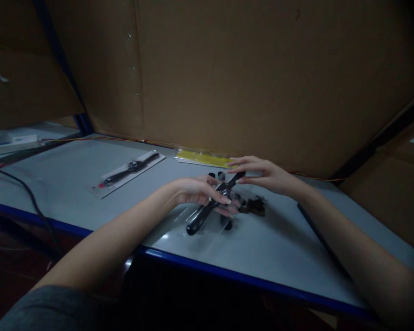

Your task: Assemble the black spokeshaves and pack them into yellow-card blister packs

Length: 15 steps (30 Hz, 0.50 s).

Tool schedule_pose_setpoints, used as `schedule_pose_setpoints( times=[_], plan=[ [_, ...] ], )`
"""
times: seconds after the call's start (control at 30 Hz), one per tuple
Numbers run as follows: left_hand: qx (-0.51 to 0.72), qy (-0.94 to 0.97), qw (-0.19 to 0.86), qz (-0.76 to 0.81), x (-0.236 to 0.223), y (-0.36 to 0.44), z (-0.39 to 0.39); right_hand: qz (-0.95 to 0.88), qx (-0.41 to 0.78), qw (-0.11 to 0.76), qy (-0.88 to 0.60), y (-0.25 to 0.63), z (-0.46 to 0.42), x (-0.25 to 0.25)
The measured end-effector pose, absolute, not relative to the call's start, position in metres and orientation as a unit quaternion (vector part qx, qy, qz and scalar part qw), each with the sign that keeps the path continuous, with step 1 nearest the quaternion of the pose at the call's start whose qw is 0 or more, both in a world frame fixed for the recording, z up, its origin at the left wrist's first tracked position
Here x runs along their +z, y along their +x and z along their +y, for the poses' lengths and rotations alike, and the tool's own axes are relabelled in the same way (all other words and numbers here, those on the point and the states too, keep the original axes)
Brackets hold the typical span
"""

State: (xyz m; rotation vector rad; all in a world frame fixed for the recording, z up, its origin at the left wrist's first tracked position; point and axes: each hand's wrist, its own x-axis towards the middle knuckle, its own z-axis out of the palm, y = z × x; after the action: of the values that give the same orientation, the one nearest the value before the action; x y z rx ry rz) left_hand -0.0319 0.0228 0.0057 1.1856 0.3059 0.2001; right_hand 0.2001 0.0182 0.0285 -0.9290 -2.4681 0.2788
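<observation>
A long black tool with a rounded handle lies slanted over the table, with clear plastic film around it; its exact kind is hard to make out. My left hand is closed around its middle, thumb on top. At the tool's far end is my right hand, with the thumb below and the fingers above the tip, which sits between them. Beneath and beside the tool are several small black pieces, partly covered by my left hand and blurred.
A similar black tool on a white card lies at the left. Yellow-and-white flat packs rest by the cardboard wall. A dark thin strip lies under my right forearm. Cables run along the back; a black cable hangs over the blue edge.
</observation>
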Motion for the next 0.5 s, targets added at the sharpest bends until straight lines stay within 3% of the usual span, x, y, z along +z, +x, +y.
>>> schedule_pose_setpoints(
  times=[0.13, 0.27, 0.5],
  plan=[
    [0.166, 0.561, 0.794, 0.164, 0.002, -0.03, 0.026, -0.817, 0.071, 0.378, -0.429, 0.195, 0.006, 0.023],
    [0.248, 0.561, 0.77, 0.176, 0.015, -0.031, 0.022, -0.672, 0.21, 0.516, -0.488, 0.192, -0.007, 0.021],
    [0.466, 0.598, 0.614, 0.218, 0.049, -0.044, 0.013, -0.587, 0.382, 0.499, -0.51, 0.201, -0.011, 0.019]
  ],
)
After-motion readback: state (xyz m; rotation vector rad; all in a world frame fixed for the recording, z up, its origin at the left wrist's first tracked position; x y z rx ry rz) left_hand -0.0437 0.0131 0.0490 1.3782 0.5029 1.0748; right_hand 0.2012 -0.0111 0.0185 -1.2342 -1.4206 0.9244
